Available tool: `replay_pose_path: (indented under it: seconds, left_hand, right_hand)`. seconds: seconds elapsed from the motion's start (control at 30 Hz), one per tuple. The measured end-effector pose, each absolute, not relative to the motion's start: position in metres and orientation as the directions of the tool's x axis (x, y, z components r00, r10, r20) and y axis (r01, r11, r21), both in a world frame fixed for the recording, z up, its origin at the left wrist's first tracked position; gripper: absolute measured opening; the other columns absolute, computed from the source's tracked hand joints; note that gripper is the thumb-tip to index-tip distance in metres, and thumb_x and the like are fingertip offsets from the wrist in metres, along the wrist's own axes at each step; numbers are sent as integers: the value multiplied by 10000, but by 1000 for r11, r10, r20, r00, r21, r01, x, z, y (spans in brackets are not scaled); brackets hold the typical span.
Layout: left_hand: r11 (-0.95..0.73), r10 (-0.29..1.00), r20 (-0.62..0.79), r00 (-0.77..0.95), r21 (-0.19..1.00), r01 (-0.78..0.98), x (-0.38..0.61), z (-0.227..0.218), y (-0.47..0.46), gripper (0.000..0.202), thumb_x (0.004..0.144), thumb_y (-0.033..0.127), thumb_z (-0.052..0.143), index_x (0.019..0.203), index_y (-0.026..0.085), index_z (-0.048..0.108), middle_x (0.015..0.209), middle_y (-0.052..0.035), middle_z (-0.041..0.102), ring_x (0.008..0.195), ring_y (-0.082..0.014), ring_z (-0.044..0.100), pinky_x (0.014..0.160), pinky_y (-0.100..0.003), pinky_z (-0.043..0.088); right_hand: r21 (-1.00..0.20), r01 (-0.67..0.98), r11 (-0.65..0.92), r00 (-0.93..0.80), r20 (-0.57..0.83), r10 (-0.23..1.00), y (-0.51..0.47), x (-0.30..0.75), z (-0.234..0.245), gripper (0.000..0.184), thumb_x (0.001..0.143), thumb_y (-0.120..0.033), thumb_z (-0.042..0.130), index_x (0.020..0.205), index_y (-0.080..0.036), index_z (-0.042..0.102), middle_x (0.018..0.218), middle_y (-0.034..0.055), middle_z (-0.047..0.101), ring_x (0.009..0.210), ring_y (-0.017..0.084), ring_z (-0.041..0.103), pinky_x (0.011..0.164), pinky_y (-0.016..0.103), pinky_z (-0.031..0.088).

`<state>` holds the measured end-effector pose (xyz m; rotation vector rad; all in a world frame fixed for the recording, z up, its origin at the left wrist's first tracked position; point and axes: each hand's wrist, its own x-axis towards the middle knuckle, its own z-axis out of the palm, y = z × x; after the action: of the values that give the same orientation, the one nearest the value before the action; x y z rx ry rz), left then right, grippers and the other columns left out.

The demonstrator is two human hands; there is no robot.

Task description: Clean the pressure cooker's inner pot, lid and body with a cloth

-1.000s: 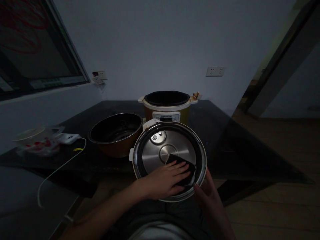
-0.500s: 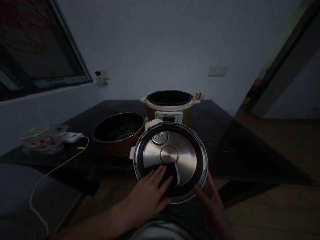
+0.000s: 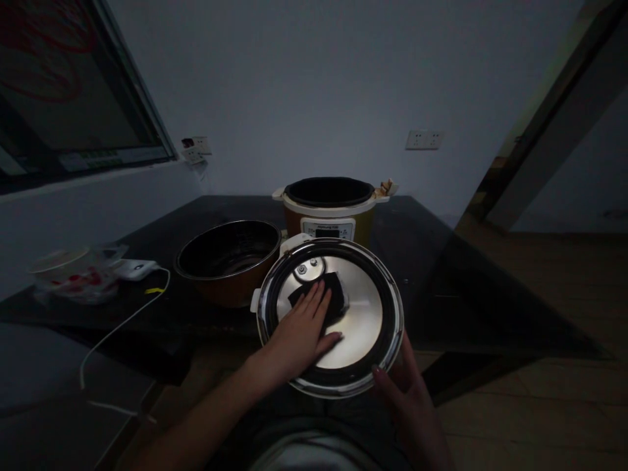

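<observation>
A pressure cooker lid [image 3: 363, 327] is held up with its shiny steel underside facing me. My right hand [image 3: 409, 399] grips its lower right rim, thumb in front and fingers behind. My left hand [image 3: 301, 330] lies flat on a black cloth [image 3: 335, 288], fingers stretched out, pressing it against the steel just below the two small valve fittings [image 3: 307, 266]. Part of the cloth is hidden under the fingers. Behind the lid stands the cooker body [image 3: 363, 226], lidless, its control panel facing me. A dark inner pot [image 3: 228, 281] sits left of the lid.
The black table [image 3: 161, 229] reaches back to the wall. At its left lie a bowl in a plastic bag [image 3: 78, 275] and a white power strip [image 3: 135, 269], whose cable [image 3: 122, 322] hangs over the front edge. Wall sockets [image 3: 424, 139] are at the back.
My left hand has slid the cloth upward over the lid's underside, from its lower part towards the valve fittings. My right hand keeps its grip on the rim.
</observation>
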<state>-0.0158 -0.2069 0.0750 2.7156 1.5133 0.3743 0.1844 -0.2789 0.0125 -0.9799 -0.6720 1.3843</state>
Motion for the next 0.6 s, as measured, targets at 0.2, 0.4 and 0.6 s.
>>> replay_pose_path:
  seconds: [0.2,0.4,0.6]
  left_hand:
    - [-643,766,152,624,197,740,-2,92,-188,701,953,479,456,1502,97,245,1587,-182,196,1481,-249,129,1189,-464,226]
    - [-656,749,85,657,238,717,-7,93,-196,663,973,499,396,1511,142,244,1599,-146,174,1486,-241,109,1196,-471,203]
    - [-527,847,84,526,268,806,-29,82,-212,669,981,497,368,1524,138,216,1615,-154,97,1490,-254,97,1188,-468,233]
  right_hand:
    - [-871,-488,-46,104,-111,988,-278,182,20,980,690,-344,824,1498,-399,272,1443,37,521,1290,292,527,953,441,529]
    - [-859,-509,-48,120,-126,985,-277,182,20,974,672,-355,836,1490,-378,308,1433,66,531,1279,314,534,941,463,535]
    - [-861,-508,-39,116,-113,987,-279,182,21,977,681,-339,833,1496,-370,296,1412,68,554,1287,301,528,1015,476,483]
